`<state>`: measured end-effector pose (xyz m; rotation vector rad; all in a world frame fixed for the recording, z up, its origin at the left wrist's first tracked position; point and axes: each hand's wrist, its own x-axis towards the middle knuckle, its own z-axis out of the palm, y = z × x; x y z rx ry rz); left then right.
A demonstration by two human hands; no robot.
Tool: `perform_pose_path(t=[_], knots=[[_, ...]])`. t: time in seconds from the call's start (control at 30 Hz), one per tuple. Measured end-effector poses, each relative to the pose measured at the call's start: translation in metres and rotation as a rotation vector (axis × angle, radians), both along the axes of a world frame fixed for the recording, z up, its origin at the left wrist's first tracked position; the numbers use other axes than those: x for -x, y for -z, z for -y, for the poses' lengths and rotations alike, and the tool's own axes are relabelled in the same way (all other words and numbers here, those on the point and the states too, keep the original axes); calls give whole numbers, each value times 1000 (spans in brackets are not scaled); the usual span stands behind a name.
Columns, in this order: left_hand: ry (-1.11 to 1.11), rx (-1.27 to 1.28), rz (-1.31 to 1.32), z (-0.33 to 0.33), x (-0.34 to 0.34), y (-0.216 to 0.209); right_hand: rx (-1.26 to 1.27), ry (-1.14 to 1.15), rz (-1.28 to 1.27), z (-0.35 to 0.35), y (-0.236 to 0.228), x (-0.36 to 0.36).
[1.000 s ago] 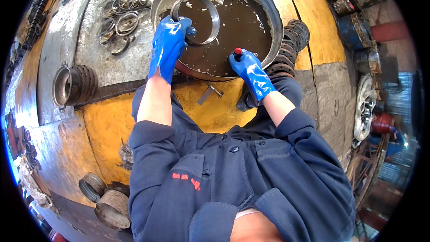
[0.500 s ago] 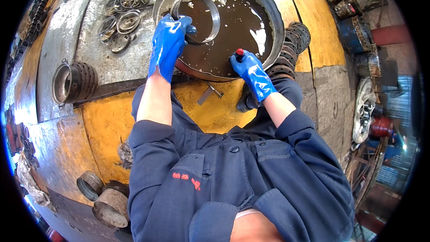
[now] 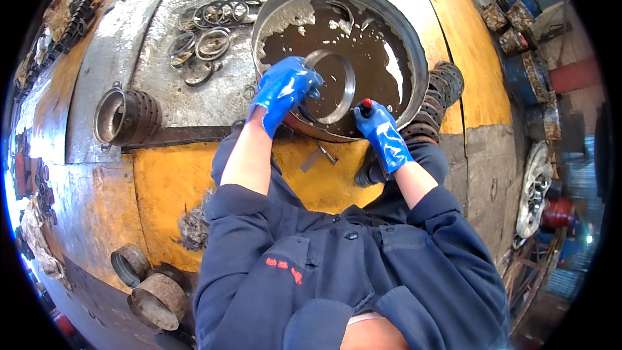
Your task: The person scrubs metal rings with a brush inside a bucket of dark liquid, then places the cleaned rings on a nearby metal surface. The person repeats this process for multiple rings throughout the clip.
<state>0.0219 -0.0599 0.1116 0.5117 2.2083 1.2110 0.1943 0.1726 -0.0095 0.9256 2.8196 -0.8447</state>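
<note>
In a wet blue rubber glove, my left hand is closed on the left side of a wide metal ring. The ring is tilted, low over the dark liquid in a big round metal tub. My right hand, gloved in blue too, is closed around a red-handled tool at the tub's near right rim. Only the red end shows; the rest is hidden by the fingers. The ring's right edge comes close to the right hand. Another ring lies partly sunk at the tub's far side.
Several rings lie on metal sheeting left of the tub. A stack of dark slotted discs stands at its right. A ribbed cylindrical part sits farther left, and a small metal tool lies on the yellow floor between my legs.
My left hand has brought the ring nearer and to the right within the tub, closer to my right hand. The whole view has shifted a little. Both hands keep their hold.
</note>
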Motion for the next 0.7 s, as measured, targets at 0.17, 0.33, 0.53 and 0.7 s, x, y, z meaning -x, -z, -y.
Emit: perform_pose_path(t=[0.17,0.33,0.53,0.7], knots=[[-165,-172,73,5,35,3,-43,-10,4,1,0,3],[-645,-932,275,1,68,-6,-34,-9,-67,2,3,0],[-231,-868,344,-24,48,5,32,-48,-121,0,2,-2],[-39,-645,362,-45,6,37,113,-138,-240,2,1,-1]])
